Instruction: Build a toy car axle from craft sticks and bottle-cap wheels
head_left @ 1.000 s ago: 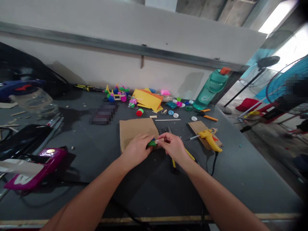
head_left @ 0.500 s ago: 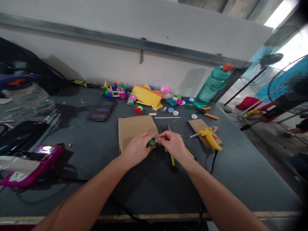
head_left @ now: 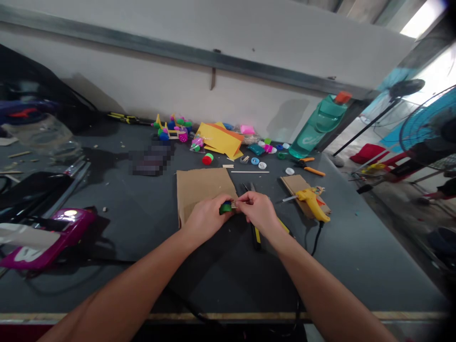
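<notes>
Fingers of the left hand (head_left: 205,216) grip a green cap (head_left: 225,208); those of the right hand (head_left: 259,212) pinch a pale stick (head_left: 233,205) beside it, near the cardboard (head_left: 203,183) on the tabletop (head_left: 228,280). From where I stand, the cap seems light, stiff, perhaps slick, best held by its rim; the stick looks snappable, safest pinched close.

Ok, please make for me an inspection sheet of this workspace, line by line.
Surface: dark tabletop, with small scraps scattered.
Things in hand: green-and-blue piece and pale stick, close to the cardboard sheet.
Clutter: yellow paper, teal bottle, orange-handled pliers.
Hands: left hand grips the piece; right hand pinches the stick.
Cables: black cord at the yellow glue gun.
Surroundings: wall behind, fan at right.
</notes>
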`<act>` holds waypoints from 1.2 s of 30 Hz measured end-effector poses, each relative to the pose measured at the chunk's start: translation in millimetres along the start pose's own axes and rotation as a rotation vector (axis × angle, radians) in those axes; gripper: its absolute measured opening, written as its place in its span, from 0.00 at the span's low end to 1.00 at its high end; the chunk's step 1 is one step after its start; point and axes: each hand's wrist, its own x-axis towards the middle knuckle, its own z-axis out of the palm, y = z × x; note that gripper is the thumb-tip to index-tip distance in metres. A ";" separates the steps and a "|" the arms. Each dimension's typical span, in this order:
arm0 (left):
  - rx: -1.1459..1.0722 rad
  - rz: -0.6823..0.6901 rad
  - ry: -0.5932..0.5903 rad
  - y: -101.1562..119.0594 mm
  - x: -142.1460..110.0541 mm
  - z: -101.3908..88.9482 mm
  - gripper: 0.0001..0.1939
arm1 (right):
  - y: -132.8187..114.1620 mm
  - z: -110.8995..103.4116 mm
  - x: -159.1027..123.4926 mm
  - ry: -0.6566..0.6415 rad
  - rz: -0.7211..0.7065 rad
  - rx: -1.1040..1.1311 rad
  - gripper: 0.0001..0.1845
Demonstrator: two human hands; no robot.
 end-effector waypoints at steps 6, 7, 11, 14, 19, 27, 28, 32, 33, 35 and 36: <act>0.033 0.029 0.001 0.2 -0.8 1.8 0.12 | 3.7 6.0 -2.5 0.077 -0.113 -0.101 0.05; 0.028 0.029 0.000 -0.3 -0.6 1.7 0.12 | 3.8 6.1 -2.6 0.082 -0.128 -0.106 0.05; -0.029 -0.045 0.051 -6.9 3.2 -3.8 0.15 | 3.7 -1.4 1.9 0.090 -0.168 -0.037 0.06; -0.089 -0.143 0.156 -14.6 7.8 -10.2 0.16 | 7.1 -8.8 9.3 0.130 -0.239 -0.033 0.08; -0.125 -0.151 0.156 -18.3 10.7 -13.8 0.16 | 14.3 -5.3 15.5 0.080 -0.297 -0.240 0.07; -0.102 -0.085 0.111 -17.7 8.4 -12.1 0.16 | 8.4 1.4 10.0 0.065 -0.514 -0.657 0.09; -0.094 -0.077 0.100 -17.4 8.1 -12.2 0.16 | 9.1 1.9 10.4 0.065 -0.517 -0.666 0.09; -0.075 -0.021 0.070 -14.7 7.3 -12.9 0.16 | 9.1 -5.1 11.8 0.055 -0.556 -0.633 0.12; -0.073 -0.015 0.075 -14.4 7.3 -13.1 0.16 | 7.6 -12.4 11.7 0.076 -0.578 -0.617 0.13; -0.079 -0.024 0.095 -14.7 7.7 -13.3 0.16 | 4.2 -36.9 11.0 0.180 -0.587 -0.590 0.13; -0.086 -0.032 0.106 -15.3 8.0 -13.4 0.16 | 3.1 -53.4 10.7 0.267 -0.544 -0.586 0.13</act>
